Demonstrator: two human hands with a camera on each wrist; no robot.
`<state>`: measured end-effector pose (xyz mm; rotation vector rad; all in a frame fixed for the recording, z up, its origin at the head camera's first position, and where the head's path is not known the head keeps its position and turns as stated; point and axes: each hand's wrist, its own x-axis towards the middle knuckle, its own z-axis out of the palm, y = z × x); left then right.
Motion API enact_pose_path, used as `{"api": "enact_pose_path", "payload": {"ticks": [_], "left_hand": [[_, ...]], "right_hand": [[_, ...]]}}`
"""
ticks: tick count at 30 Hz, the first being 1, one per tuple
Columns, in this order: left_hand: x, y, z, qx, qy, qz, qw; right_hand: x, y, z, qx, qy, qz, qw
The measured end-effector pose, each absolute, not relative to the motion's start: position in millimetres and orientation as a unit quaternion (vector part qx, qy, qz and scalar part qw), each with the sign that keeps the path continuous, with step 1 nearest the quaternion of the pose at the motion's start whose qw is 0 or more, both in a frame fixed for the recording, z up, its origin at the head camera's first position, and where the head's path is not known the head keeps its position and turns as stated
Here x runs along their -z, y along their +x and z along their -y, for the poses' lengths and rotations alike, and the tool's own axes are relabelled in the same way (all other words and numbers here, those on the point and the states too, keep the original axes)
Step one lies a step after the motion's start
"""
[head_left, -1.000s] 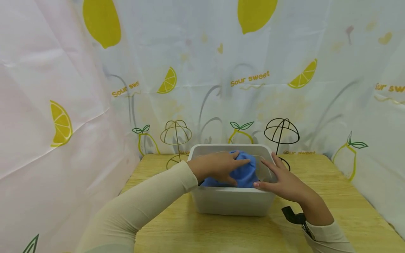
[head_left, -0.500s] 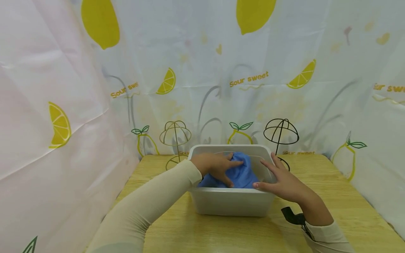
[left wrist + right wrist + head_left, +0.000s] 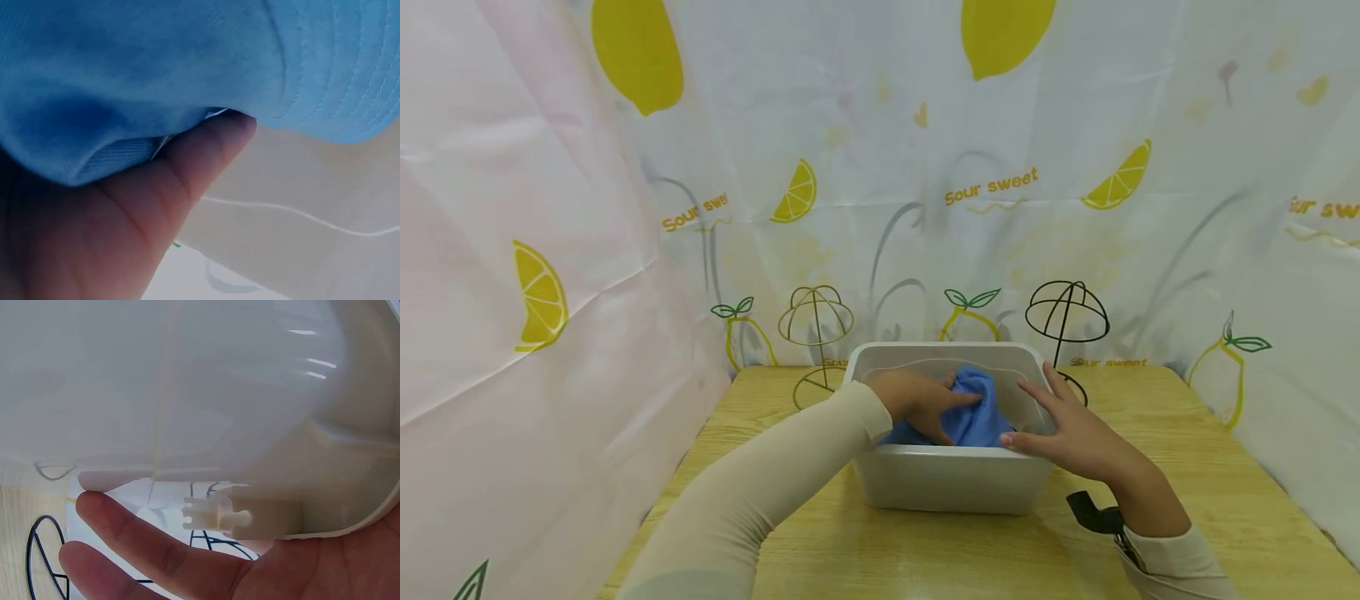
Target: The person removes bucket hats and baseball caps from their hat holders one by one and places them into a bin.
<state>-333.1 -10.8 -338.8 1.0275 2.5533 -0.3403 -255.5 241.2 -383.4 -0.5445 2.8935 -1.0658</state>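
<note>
A blue cloth hat (image 3: pixel 979 421) lies crumpled inside a white plastic bin (image 3: pixel 951 479). Rows of stitching run along the hat's brim (image 3: pixel 337 69) in the left wrist view. My left hand (image 3: pixel 921 404) reaches in over the bin's left side and holds the hat, index finger across the cloth. Its thumb (image 3: pixel 206 150) presses at the hat's lower edge; its other fingers are behind the fabric. My right hand (image 3: pixel 1075 429) rests at the bin's front right corner, thumb on the front rim. In the right wrist view its fingers (image 3: pixel 144 537) are extended along the bin's wall.
Behind the bin stand a gold wire hat stand (image 3: pixel 817 321) at left and a black one (image 3: pixel 1067 312) at right. Everything rests on a wooden table (image 3: pixel 955 558). A lemon-print curtain (image 3: pixel 880 167) hangs behind and along the sides.
My left hand has sunk slightly deeper into the bin, its fingers drawing closer together on the hat, whose top has dropped a little. My right hand has stayed at the corner.
</note>
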Motion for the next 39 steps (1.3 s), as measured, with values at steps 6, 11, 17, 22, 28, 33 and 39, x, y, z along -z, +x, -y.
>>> {"api": "enact_pose_path", "payload": {"ticks": [6,11,17,22,28,33,39], "left_hand": [[343.1,-334.0,6.6,0.133,0.368,-0.901,0.190],[345.1,-335.4,5.0,0.137,0.366,-0.900,0.194],[348.6,-337.0,4.5,0.133,0.370,-0.898,0.196],[351.7,-338.6,3.4,0.139,0.375,-0.895,0.194],[351.8,-341.0,1.3,0.133,0.366,-0.897,0.211],[353.3,-340.7,1.3,0.132,0.367,-0.895,0.216],[354.4,-341.6,-0.6,0.140,0.374,-0.890,0.221]], "right_hand": [[382.1,-255.8,-240.6,0.336,-0.177,-0.925,0.002],[382.0,-255.6,-240.5,0.338,-0.177,-0.924,0.004],[381.8,-254.4,-240.0,0.337,-0.174,-0.925,0.003],[381.3,-253.7,-239.9,0.335,-0.176,-0.925,0.003],[378.9,-255.3,-240.9,0.331,-0.178,-0.927,0.002],[377.9,-254.7,-239.9,0.335,-0.179,-0.925,0.006],[378.8,-253.6,-240.5,0.337,-0.181,-0.924,0.006]]}}
